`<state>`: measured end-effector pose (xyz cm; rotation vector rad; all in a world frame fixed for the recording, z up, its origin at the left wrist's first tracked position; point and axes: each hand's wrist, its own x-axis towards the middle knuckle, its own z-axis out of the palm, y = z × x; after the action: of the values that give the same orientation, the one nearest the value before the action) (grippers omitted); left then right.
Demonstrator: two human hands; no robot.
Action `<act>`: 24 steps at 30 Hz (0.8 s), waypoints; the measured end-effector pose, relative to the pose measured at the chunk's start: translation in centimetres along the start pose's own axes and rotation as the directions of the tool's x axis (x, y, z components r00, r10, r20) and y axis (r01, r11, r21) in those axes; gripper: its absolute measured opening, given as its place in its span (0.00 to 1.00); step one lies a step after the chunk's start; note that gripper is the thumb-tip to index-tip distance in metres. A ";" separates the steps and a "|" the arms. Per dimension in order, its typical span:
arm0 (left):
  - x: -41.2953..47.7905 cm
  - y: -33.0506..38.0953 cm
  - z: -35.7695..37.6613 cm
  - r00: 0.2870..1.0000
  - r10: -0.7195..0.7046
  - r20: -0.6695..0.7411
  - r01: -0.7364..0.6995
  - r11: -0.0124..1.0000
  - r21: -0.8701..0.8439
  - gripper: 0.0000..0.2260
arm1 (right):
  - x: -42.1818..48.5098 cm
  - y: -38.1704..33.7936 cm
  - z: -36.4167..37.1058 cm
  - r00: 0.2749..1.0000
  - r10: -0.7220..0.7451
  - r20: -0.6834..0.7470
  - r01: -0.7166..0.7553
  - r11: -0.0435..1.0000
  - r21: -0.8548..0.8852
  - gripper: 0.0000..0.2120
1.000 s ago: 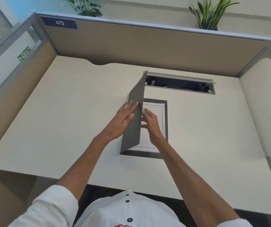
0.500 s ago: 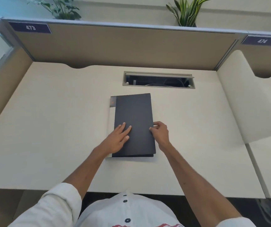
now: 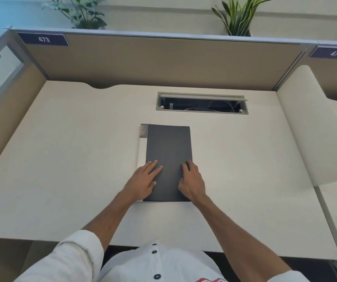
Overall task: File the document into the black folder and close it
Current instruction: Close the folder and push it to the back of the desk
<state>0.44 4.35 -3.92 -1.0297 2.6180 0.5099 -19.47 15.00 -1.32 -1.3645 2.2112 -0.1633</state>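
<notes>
The black folder [image 3: 168,151] lies closed and flat on the cream desk [image 3: 61,159], a little right of centre. A white strip with a small grey tab [image 3: 142,143] runs along the folder's left side. The document is hidden under the cover. My left hand [image 3: 144,181] rests flat on the folder's lower left part, fingers spread and pointing forward. On the lower right edge, my right hand [image 3: 191,181] presses down with fingers slightly curled. Neither hand grips anything.
An open cable slot [image 3: 202,103] with wires inside sits in the desk behind the folder. Tan partition walls [image 3: 163,62] enclose the back and left. A curved cream divider [image 3: 314,129] stands at the right. Two potted plants top the partition.
One second ago my left hand held the folder cover upright over the document. The cover has come down flat. Both hands now lie on the closed cover, the right one moved onto it.
</notes>
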 end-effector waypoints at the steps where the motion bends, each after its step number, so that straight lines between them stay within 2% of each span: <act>1: -0.1 -0.2 0.1 1.000 0.001 -0.008 -0.001 1.000 -0.004 0.30 | 0.1 -0.1 0.1 1.000 -0.015 -0.013 0.015 1.000 -0.014 0.30; 3: -0.3 -0.5 0.3 0.999 -0.016 -0.043 0.015 1.000 -0.023 0.30 | 0.3 -0.2 0.5 0.997 -0.079 -0.012 0.078 0.996 -0.049 0.31; 7: -0.9 -1.3 0.8 0.994 -0.051 -0.092 0.044 0.997 -0.071 0.30 | 0.9 -0.7 1.3 0.981 -0.172 0.084 0.181 0.978 -0.108 0.36; 14: -1.3 -3.4 1.4 0.996 -0.062 -0.064 0.058 0.996 -0.070 0.31 | 1.8 -2.5 2.8 0.978 -0.159 0.136 0.180 0.970 -0.161 0.40; 24: -2.0 -9.7 0.9 0.991 -0.120 -0.062 0.116 0.991 -0.061 0.33 | 5.4 -8.3 4.2 0.961 -0.230 0.154 0.253 0.956 -0.148 0.40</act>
<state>8.72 -0.75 -6.09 -1.2314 2.5925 0.5339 -12.64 7.10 -3.90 -1.6859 1.9774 0.0271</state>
